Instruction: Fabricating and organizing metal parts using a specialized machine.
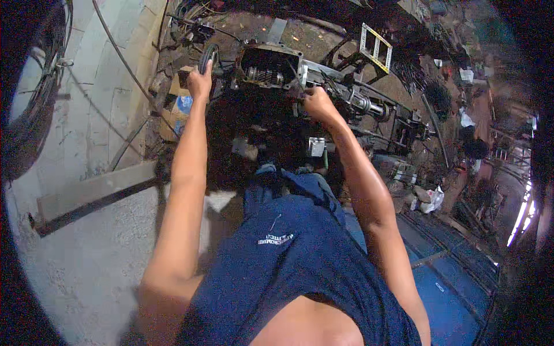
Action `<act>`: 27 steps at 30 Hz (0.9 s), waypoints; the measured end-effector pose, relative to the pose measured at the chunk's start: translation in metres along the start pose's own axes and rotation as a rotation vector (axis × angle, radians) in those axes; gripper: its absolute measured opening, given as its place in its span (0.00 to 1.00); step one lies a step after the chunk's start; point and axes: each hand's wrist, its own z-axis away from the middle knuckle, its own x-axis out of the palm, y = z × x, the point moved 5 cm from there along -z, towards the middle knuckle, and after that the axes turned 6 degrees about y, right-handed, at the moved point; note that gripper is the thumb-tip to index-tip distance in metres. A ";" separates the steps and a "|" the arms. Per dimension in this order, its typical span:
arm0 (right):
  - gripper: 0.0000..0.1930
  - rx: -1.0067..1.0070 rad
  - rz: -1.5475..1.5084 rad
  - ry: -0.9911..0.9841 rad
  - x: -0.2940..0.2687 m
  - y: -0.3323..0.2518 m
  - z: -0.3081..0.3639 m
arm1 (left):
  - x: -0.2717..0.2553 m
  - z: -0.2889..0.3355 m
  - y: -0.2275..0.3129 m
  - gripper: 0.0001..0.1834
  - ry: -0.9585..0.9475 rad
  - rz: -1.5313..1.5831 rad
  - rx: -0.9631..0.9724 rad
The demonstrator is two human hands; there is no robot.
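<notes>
My left hand reaches far forward and is closed on the rim of a dark wheel beside a lathe-like machine. Just right of the wheel is the machine's uncovered gearbox, with gears showing inside. My right hand is closed at the gearbox's right side, beside a bright metal part. What its fingers hold, if anything, is too dark to make out. To the right of it lies a shiny round metal shaft part along the machine.
A grey wall runs along the left, with a cardboard box near it. A metal frame with a yellow edge stands behind the machine. Blue panels lie at the lower right, near a white plastic bag. Coiled cables hang far left.
</notes>
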 end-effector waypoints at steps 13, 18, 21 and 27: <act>0.12 0.736 -1.212 -0.419 0.056 -0.014 0.045 | 0.007 -0.009 -0.001 0.35 -0.186 0.167 -0.117; 0.07 0.824 -1.551 -0.431 0.064 -0.049 0.049 | 0.002 -0.014 0.006 0.37 -0.087 0.020 -0.072; 0.07 0.915 -1.778 -0.385 0.079 -0.054 0.047 | 0.011 -0.023 -0.011 0.37 -0.076 -0.040 -0.060; 0.05 0.836 -1.718 -0.325 0.075 -0.062 0.050 | 0.001 -0.003 0.014 0.37 -0.038 0.008 -0.114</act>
